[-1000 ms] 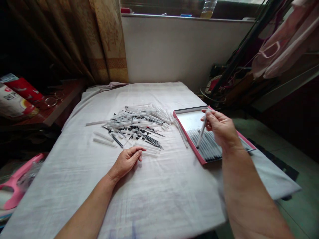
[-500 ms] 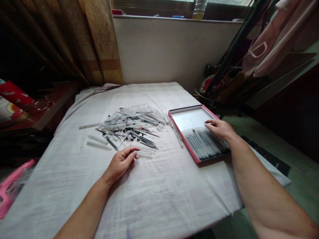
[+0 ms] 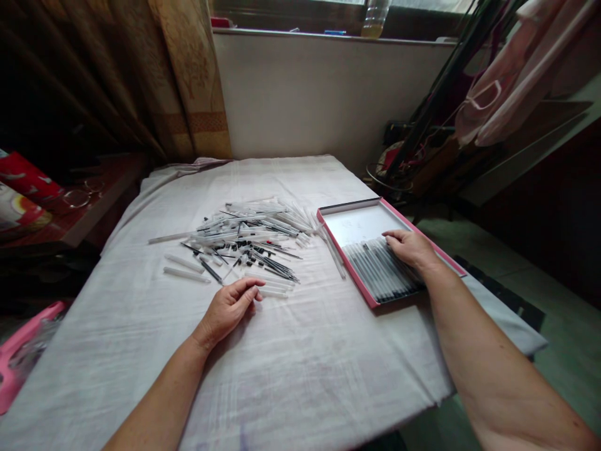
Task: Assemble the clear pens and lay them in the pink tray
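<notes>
While the left hand [image 3: 232, 307] rests on its side on a white cloth [image 3: 282, 369] covering a table, the right hand [image 3: 413, 250] reaches over a shallow, pink-edged box [image 3: 344, 259] on the table's right side. Inside the box, at its near end, clear-barrelled pens [image 3: 375, 269] lie flat, side by side in a close row, their dark ends toward the viewer; the far end shows bare white bottom. The right hand is over the far ends of the pens, thumb and forefinger stretched forward and only narrowly apart – the other fingers are hidden, so whether it grips a pen cannot be told.

The left hand is loosely curled, thumb close to the forefinger; whether anything sits between them cannot be told either. Just beyond its fingertips lie a few clear tubes [image 3: 275, 289], at the near edge of a large, jumbled pile of pen parts [image 3: 248, 228] – clear barrels, thin dark refills [image 3: 277, 266] and small black pieces. A few more clear barrels [image 3: 334, 254] lie between the pile and the box, close along the box's left edge.

Beyond the table are a pale wall [image 3: 305, 94], a patterned brown curtain [image 3: 197, 69] at left and, on the sill, a clear bottle [image 3: 374, 24].
</notes>
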Demonstrator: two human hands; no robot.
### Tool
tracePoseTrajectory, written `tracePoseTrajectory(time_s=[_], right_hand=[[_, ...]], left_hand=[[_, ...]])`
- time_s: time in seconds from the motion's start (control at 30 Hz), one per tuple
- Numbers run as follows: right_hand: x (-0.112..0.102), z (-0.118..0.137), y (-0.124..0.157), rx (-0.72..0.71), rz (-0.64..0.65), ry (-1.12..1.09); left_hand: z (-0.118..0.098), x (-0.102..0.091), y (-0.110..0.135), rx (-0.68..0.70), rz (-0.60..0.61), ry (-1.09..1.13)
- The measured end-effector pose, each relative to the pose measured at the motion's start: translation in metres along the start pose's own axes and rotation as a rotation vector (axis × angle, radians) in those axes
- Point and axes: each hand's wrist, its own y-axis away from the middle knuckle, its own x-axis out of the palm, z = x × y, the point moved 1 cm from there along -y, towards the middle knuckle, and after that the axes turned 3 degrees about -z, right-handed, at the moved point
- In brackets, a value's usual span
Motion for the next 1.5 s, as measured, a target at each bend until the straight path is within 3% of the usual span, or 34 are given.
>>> tracePoseTrajectory(time_s=[0.33, 0.47, 0.67, 0.83, 1.0, 1.27, 1.37, 1.5], right_hand=[[-0.018, 0.029, 0.004, -0.028, -0.099, 0.209], [-0.023, 0.070, 0.012, -0.199, -0.196, 0.178], [-0.008, 0.152, 0.027, -0.428, -0.081, 0.232], [0.010, 0.190, 0.017, -0.382, 0.043, 0.331], [0.019, 0.203, 0.002, -0.263, 0.150, 0.357], [0.006, 0.201, 0.010, -0.185, 0.127, 0.249], [0.006, 0.197, 0.036, -0.259, 0.093, -0.018], [0.017, 0.203, 0.085, -0.547, 0.219, -0.352]], left_hand=[[0.005, 0.000, -0.001, 0.011, 0.015, 0.028], [0.009, 0.000, -0.002, 0.018, 0.025, 0.044], [0.010, 0.000, -0.001, 0.014, 0.004, 0.056], [0.008, -0.001, -0.001, 0.024, -0.015, 0.077], [0.006, -0.001, -0.001, 0.018, -0.028, 0.089], [0.006, 0.001, -0.001, 0.007, -0.020, 0.150], [0.006, 0.000, -0.003, 0.017, -0.045, 0.160], [0.002, -0.001, -0.005, 0.015, -0.171, 0.244]])
